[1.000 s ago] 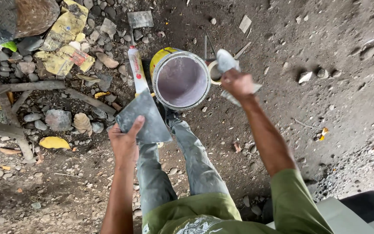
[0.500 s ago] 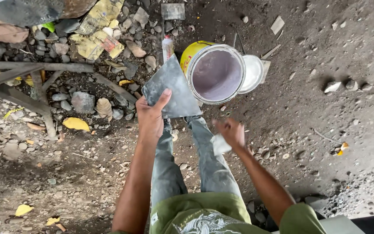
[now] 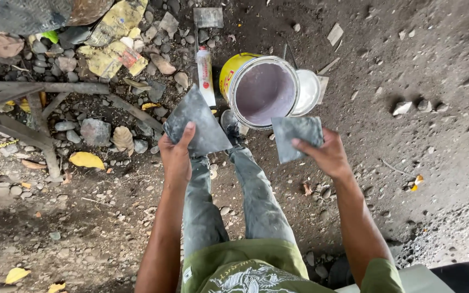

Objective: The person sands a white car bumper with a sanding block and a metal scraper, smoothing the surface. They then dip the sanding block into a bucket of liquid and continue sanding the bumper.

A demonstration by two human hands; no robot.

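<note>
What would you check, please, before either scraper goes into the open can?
1. Left hand has a grip on the larger grey scraper: ok.
2. Right hand has a grip on the smaller grey scraper: ok.
3. Can open, pale lilac filler showing: ok.
4. Lid set beside the can, out of the opening: ok.
5. Scraper blades clean: cannot tell.
6. Shoe clear of the can: not ok, right against it.
</note>
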